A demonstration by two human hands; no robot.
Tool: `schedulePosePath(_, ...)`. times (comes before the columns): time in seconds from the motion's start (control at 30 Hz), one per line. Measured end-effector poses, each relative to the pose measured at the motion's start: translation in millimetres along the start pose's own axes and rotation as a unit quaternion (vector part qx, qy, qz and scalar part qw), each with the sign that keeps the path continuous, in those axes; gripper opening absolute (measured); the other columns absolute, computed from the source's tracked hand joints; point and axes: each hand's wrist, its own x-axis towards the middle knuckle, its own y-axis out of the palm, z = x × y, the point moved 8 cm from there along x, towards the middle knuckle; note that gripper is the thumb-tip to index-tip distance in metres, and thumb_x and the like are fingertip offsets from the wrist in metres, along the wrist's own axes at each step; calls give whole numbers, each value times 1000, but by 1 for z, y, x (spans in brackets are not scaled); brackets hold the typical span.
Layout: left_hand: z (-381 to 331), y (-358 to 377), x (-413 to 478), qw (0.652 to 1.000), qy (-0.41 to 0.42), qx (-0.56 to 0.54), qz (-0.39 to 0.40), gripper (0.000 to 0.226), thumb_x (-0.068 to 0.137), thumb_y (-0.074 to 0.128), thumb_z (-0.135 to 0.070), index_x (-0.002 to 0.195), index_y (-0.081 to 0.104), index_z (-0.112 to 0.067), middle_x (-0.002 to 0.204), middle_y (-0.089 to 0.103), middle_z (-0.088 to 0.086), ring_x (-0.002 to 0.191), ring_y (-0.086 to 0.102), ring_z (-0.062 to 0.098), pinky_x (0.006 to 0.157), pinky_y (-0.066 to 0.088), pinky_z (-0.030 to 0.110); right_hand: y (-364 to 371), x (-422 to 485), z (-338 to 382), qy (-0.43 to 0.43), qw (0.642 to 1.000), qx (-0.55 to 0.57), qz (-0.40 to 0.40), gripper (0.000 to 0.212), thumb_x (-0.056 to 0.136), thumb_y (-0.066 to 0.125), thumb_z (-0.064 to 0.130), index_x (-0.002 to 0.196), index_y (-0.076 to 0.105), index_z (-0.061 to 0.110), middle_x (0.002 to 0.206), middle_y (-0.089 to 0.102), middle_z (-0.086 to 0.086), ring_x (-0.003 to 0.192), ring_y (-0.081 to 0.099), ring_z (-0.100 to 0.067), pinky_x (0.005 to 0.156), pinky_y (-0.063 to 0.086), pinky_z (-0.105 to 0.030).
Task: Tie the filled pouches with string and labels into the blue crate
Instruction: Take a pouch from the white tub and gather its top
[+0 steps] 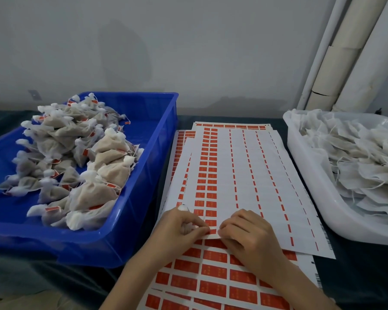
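The blue crate stands at the left and holds several tied pouches with red labels. Sheets of red labels lie in the middle of the table. My left hand curls round a small white pouch, whose top sticks out above the fingers, and pinches at a red label on the near edge of the upper sheet. My right hand meets it there, its fingertips pinching the same sheet edge. A white tub at the right holds several untied pouches with loose strings.
A second label sheet lies under my forearms at the near edge. Pale pipes lean against the grey wall at the back right. The table wears a dark cover.
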Motion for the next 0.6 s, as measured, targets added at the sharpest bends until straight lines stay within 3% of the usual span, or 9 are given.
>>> schedulePosePath(0.27, -13, 2, -10, 999, 38, 36, -12, 28, 80, 66, -47, 106, 70, -38, 122, 58, -17, 113, 55, 4, 99, 48, 28, -2, -1, 0, 5, 1000, 1, -13, 8, 76, 72, 24, 76, 75, 16, 78, 72, 3, 72, 66, -10, 70, 54, -21)
schedulePosePath(0.5, -22, 2, -13, 995, 50, 75, -52, 27, 81, 65, -49, 105, 69, -39, 115, 58, -17, 99, 55, 1, 91, 47, 16, -3, -1, 0, 4, 1000, 14, -19, 11, 79, 69, 24, 80, 76, 16, 81, 73, 3, 74, 67, -11, 73, 54, -21)
schedulePosePath(0.6, -21, 3, -12, 996, 44, 69, -35, 26, 82, 65, -47, 106, 70, -37, 114, 59, -20, 96, 56, -1, 85, 43, 10, -3, -2, 0, -2, 1000, 13, -16, 8, 78, 72, 22, 80, 77, 16, 81, 73, 4, 74, 67, -11, 71, 55, -22)
